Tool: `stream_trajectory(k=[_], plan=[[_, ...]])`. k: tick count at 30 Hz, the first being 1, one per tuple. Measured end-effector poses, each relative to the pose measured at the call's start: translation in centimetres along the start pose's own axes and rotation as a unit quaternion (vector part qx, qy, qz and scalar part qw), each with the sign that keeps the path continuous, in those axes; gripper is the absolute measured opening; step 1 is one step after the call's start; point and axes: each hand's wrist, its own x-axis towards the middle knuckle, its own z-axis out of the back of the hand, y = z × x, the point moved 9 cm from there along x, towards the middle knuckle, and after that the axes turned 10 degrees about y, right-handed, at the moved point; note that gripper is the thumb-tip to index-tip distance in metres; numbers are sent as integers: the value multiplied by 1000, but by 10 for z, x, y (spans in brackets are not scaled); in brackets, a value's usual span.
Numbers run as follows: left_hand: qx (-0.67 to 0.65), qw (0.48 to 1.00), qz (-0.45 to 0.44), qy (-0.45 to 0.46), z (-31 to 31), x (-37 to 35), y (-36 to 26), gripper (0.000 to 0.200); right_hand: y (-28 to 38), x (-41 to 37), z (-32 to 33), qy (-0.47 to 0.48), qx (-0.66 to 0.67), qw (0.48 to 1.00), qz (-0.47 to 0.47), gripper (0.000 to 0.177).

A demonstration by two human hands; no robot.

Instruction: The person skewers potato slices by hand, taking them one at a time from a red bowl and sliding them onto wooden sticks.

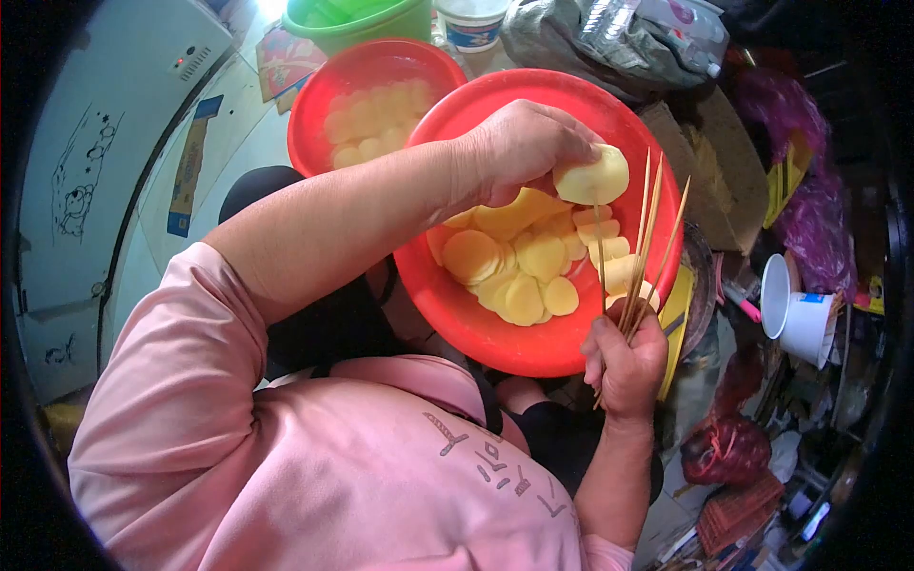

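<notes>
My left hand reaches over the large red basin and pinches a pale yellow slice, which looks like potato. My right hand, at the basin's near right edge, is closed round several thin wooden skewers that point upward. One skewer stands apart from the bunch, its tip at the lower part of the held slice; whether it pierces the slice is hard to tell. Loose slices lie in the basin below my left hand. A row of overlapping slices lies behind the skewers.
A smaller red basin with slices in liquid stands behind, near a green tub and a white bucket. At right are cardboard, a white container and a red net bag. A white cabinet stands left.
</notes>
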Motion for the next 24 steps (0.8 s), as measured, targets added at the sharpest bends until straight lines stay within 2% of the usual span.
stream_trajectory(k=[1,5,11,17,20,23,24], plan=[[-41,999,17,14,-1,2,4,22,1,0,0,-1,9,1000,7,12],[-28,999,14,5,3,3,5,20,-1,-1,-1,7,22,1000,8,11],[10,998,42,50,-6,1,9,17,-1,0,-2,7,17,1000,15,11],[107,987,64,105,-26,-1,25,17,1,4,-4,-21,9,1000,15,17],[74,990,56,101,-24,2,22,17,2,5,-3,-29,16,999,8,16],[-34,999,5,22,-5,4,3,19,-3,6,2,-25,57,998,-11,15],[-41,999,-2,20,4,9,1,19,-4,5,2,-14,51,999,-11,15]])
